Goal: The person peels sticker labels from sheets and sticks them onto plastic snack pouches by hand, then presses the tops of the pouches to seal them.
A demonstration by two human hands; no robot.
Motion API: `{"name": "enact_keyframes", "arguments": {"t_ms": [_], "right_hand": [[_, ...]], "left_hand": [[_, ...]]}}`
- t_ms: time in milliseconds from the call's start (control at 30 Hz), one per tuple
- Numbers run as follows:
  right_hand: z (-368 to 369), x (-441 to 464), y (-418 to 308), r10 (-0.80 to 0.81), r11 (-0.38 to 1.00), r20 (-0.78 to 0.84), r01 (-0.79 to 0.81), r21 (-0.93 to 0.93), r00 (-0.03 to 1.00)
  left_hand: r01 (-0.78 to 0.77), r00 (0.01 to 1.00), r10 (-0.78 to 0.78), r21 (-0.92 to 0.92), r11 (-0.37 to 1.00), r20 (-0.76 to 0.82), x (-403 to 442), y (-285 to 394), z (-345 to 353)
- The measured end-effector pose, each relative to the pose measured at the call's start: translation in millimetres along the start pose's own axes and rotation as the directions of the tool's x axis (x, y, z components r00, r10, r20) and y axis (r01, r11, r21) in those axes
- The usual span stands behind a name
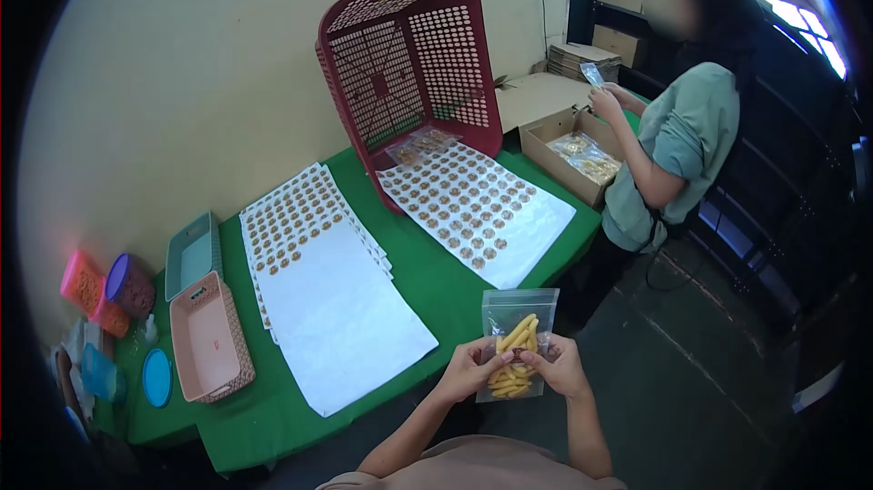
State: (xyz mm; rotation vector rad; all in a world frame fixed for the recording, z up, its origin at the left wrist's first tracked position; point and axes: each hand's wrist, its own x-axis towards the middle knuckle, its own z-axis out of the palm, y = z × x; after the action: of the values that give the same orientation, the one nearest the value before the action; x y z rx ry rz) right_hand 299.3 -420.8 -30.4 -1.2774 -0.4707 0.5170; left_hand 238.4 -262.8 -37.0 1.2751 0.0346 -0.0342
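A clear zip bag (518,308) filled with yellow stick-shaped snacks is held upright in front of me, past the table's front edge. My left hand (471,370) grips its left side, and my right hand (561,368) grips its right side. Both thumbs meet on the bag's front, over a small brown round sticker (517,356). Beyond the bag lies a sticker sheet (536,217) with rows of brown round stickers. To the left, another stack of sticker sheets (355,326) has a large bare white part.
A maroon basket (492,117) lies on its side with packed bags inside. A co-worker (700,126) at right holds a small bag over a cardboard box (591,192) of bags. A pink basket (239,345), a teal basket (215,254) and a blue lid (157,377) sit left on the green-covered table (382,263).
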Motion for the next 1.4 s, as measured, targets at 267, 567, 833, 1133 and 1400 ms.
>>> {"name": "enact_keyframes", "arguments": {"t_ms": [267, 567, 833, 1133, 1400], "right_hand": [[0.9, 85.7, 4.1, 0.065, 0.998, -0.084, -0.064, 0.019, 0.994], [21.7, 143.5, 15.3, 0.19, 0.981, 0.008, -0.189, -0.031, 0.982], [15.1, 173.0, 26.5, 0.238, 0.971, 0.153, -0.235, -0.039, 0.959], [41.0, 217.0, 48.9, 0.222, 0.971, 0.404, -0.239, -0.008, 0.887], [47.4, 250.9, 55.5, 0.364, 0.93, 0.574, -0.32, -0.18, 0.733]], "left_hand": [[-0.094, 0.991, 0.097, 0.032, 0.995, -0.087, 76.4, 4.1, -36.4], [-0.033, 0.948, 0.099, 0.214, 0.976, -0.303, 132.5, 51.9, -94.5], [-0.098, 0.882, 0.061, -0.055, 0.994, -0.467, 144.2, 42.2, -104.3], [-0.075, 0.793, 0.021, -0.064, 0.995, -0.609, 139.1, 33.0, -135.8], [-0.232, 0.511, 0.064, -0.066, 0.971, -0.857, 138.6, 26.9, -136.6]]}}
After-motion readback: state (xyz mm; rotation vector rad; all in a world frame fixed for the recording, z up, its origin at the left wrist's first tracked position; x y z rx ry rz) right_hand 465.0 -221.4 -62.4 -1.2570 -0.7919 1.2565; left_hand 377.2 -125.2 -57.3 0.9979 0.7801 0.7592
